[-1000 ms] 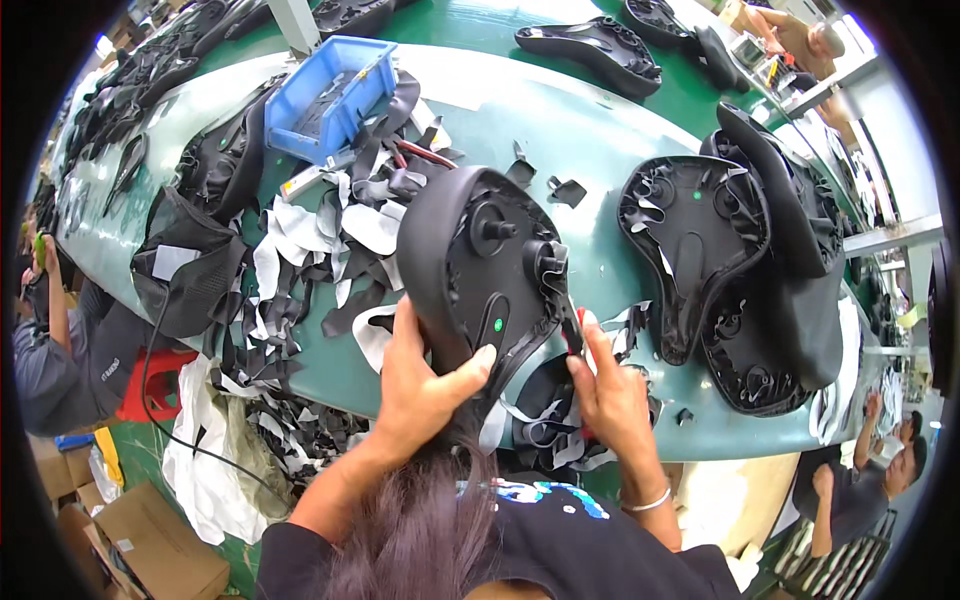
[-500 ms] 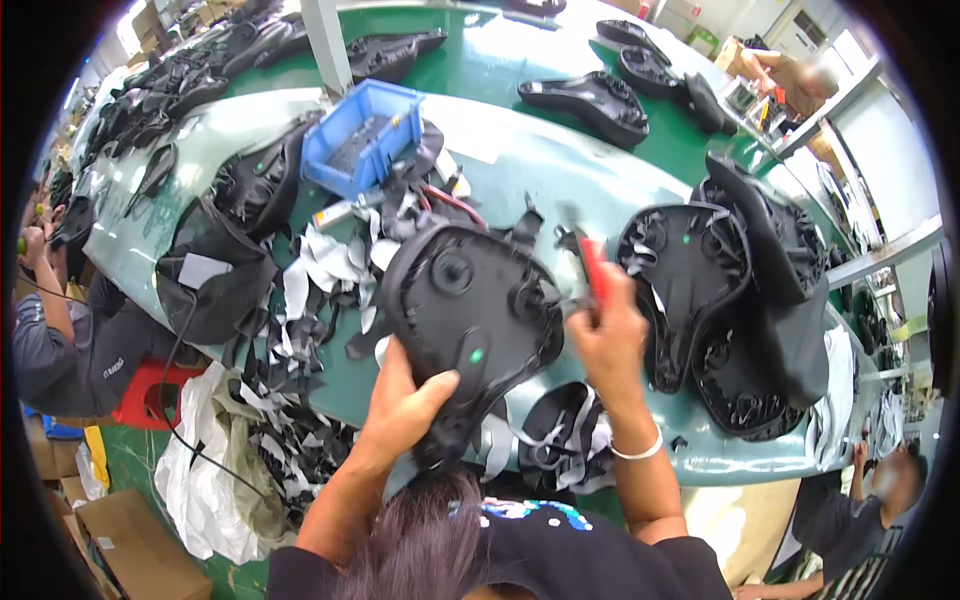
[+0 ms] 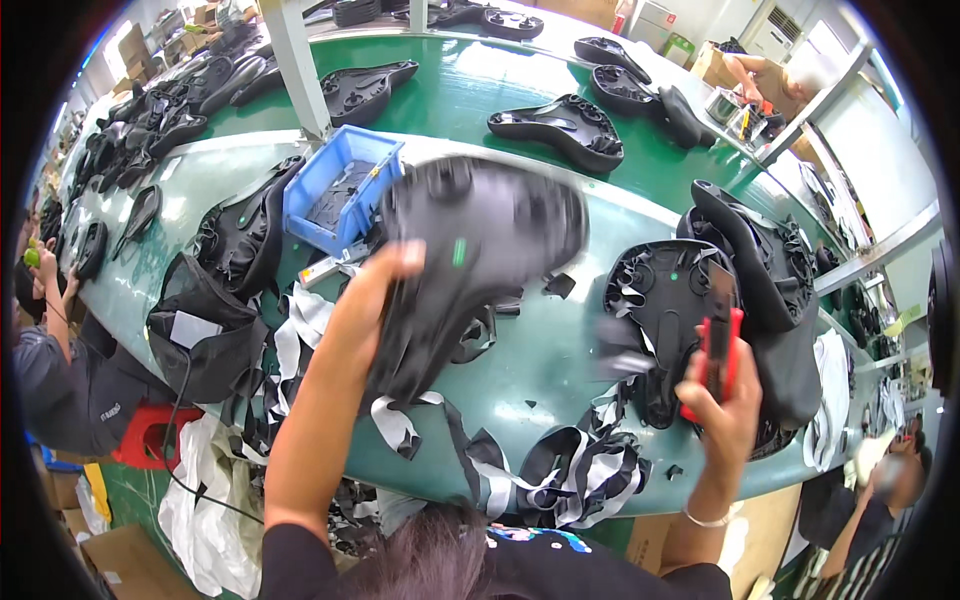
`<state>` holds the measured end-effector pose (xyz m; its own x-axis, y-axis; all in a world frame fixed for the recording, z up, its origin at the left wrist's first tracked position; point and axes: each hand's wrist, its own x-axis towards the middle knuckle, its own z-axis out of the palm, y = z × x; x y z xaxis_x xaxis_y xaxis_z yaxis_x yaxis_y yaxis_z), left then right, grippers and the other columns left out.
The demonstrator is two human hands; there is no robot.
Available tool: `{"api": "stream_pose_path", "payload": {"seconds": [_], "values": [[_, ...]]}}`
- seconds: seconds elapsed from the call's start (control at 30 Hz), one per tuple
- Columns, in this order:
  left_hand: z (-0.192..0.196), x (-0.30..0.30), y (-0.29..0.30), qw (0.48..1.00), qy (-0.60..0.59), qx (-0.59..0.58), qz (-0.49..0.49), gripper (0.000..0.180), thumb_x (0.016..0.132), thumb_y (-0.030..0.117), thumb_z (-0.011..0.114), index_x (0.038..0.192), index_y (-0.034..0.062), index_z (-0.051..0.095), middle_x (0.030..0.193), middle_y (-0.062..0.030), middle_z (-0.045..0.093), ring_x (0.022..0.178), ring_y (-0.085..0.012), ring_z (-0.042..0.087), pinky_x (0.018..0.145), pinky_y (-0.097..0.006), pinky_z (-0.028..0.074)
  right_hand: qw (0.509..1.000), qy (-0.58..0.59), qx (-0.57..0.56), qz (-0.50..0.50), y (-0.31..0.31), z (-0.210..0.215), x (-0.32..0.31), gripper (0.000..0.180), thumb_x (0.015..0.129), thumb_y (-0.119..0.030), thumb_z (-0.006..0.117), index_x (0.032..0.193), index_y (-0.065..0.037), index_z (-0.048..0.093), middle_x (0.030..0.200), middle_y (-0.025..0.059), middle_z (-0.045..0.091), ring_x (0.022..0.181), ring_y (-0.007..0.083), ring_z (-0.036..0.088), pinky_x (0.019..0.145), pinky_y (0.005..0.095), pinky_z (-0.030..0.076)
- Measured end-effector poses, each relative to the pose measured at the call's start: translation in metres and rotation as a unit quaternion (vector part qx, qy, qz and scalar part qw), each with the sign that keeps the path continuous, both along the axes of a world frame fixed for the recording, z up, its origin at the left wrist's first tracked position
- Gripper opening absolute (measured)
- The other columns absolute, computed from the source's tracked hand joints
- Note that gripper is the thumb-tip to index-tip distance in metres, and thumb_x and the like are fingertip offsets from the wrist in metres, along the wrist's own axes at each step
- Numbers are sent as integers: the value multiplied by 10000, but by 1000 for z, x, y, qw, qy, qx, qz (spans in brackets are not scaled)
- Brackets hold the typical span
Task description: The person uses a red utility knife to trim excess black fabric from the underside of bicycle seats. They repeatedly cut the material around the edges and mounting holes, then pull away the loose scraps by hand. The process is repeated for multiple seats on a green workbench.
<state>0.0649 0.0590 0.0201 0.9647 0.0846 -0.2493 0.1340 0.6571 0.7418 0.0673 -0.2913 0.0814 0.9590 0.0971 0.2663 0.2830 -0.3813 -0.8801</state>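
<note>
My left hand (image 3: 375, 290) grips a black bicycle saddle (image 3: 470, 250) by its narrow end, its underside up, blurred as it swings over the green table (image 3: 540, 370). At the right my right hand (image 3: 725, 400) is raised and closed on a red-handled tool (image 3: 718, 345). Just beyond that hand a stack of black saddles (image 3: 690, 300) lies underside up on the table.
A blue plastic bin (image 3: 340, 190) stands behind the held saddle. Black and white scraps of cover material (image 3: 560, 470) litter the near edge. More saddles (image 3: 560, 125) lie on the far green surface and at the left. Other people sit at the left, upper right and lower right.
My left hand has lifted and swung the saddle up and away across the table. My right hand has drawn back to the right with the red tool.
</note>
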Motion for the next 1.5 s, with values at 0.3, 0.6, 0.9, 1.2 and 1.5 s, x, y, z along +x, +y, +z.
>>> {"api": "stream_pose_path", "payload": {"seconds": [0.3, 0.6, 0.9, 1.2, 1.5], "values": [[-92, 109, -80, 907, -124, 400, 47, 307, 936, 299, 584, 1037, 10, 604, 920, -48, 613, 821, -163, 586, 718, -288, 476, 860, 184, 474, -36, 135, -83, 245, 366, 800, -133, 715, 1122, -102, 544, 876, 54, 573, 665, 174, 563, 569, 321, 504], [-93, 104, -92, 849, -180, 489, 90, 341, 899, 259, 637, 1110, -3, 580, 903, -117, 638, 818, -219, 625, 692, -334, 504, 869, 212, 438, -86, 163, -128, 324, 321, 769, -158, 728, 1026, -122, 540, 947, 11, 544, 829, 183, 569, 665, 386, 562], [-56, 78, -54, 994, -30, -9, 108, 419, 852, 226, 639, 1199, 51, 482, 1044, -88, 580, 879, -175, 614, 746, -314, 536, 825, 449, 273, 207, 100, -73, 2, 361, 900, -150, 603, 1206, -22, 460, 923, 144, 642, 652, 171, 637, 554, 280, 539], [-34, -7, 0, 966, -19, 209, -151, 558, 805, 363, 694, 1176, -20, 531, 983, -62, 604, 834, -110, 593, 729, -250, 505, 935, -207, -188, 218, 19, -78, 3, 479, 788, -6, 669, 1251, -48, 552, 850, 104, 643, 623, 207, 611, 524, 297, 494], [-20, 2, -1, 879, 50, 439, -181, 534, 768, 412, 689, 1038, -43, 615, 924, -99, 645, 806, -146, 609, 734, -282, 491, 812, -141, -459, 333, 24, -55, 1, 628, 804, -19, 551, 1391, -212, 437, 699, 118, 509, 517, 274, 547, 464, 392, 453]]}}
